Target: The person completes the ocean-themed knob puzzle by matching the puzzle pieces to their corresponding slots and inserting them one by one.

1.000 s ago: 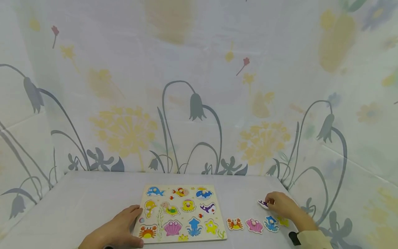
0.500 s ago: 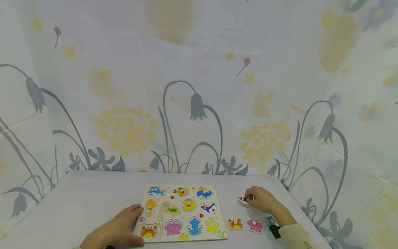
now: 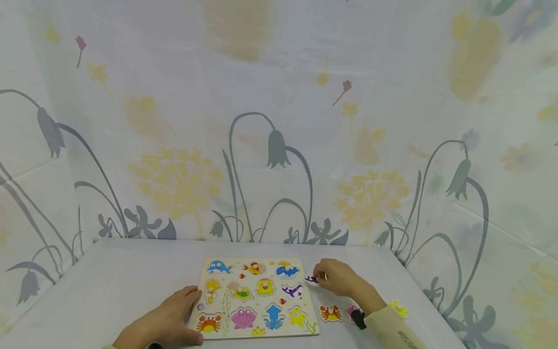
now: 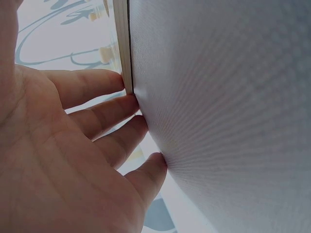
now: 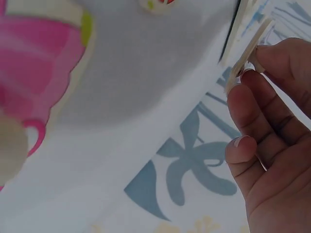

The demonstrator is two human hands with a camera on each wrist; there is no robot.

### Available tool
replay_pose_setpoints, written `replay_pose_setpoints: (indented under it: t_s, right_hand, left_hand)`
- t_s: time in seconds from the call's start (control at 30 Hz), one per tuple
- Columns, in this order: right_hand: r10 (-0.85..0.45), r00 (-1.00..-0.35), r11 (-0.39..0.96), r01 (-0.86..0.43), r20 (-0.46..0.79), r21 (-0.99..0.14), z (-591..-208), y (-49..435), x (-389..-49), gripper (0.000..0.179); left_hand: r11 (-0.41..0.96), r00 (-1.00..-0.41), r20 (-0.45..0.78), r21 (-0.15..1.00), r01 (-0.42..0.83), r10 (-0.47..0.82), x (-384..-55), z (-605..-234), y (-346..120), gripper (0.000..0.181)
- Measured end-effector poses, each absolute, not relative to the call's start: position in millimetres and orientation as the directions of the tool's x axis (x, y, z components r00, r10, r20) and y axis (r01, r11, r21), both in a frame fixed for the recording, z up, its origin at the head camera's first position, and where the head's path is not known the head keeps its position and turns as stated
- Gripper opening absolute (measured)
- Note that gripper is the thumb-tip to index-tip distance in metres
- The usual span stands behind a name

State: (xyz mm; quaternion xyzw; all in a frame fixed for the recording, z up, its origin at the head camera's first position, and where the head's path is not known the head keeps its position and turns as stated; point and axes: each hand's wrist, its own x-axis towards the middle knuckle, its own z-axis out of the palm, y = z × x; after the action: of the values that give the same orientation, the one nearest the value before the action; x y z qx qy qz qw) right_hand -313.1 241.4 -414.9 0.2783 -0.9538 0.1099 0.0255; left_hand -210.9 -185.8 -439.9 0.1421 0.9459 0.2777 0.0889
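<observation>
Purple-and-white piece (image 3: 311, 279), pinched by fingers of the right hand (image 3: 341, 278), apparently to keep its underside free, hangs just right of the wooden board (image 3: 259, 310), which the left hand's (image 3: 163, 317) extended fingers touch, presumably steadying it.

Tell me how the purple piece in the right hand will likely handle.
The purple piece is probably stiff, as it looks straight edge-on; likely light, being thin; and perhaps apt to swivel, since the right hand only pinches it.
</observation>
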Motion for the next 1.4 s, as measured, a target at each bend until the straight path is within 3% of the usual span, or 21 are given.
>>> replay_pose_setpoints:
  t_s: [0.7, 1.4]
  right_hand:
    - [-0.619, -0.784, 0.767, -0.615, 0.042, -0.184, -419, 195, -305, 0.004]
    - [-0.595, -0.802, 0.792, -0.577, -0.044, -0.197, -421, 180, -301, 0.004]
  left_hand:
    - [0.811, -0.944, -0.093, 0.544, 0.218, 0.316, -214, -441, -186, 0.104]
    - [0.815, -0.945, -0.099, 0.54, 0.211, 0.311, -214, -442, -186, 0.104]
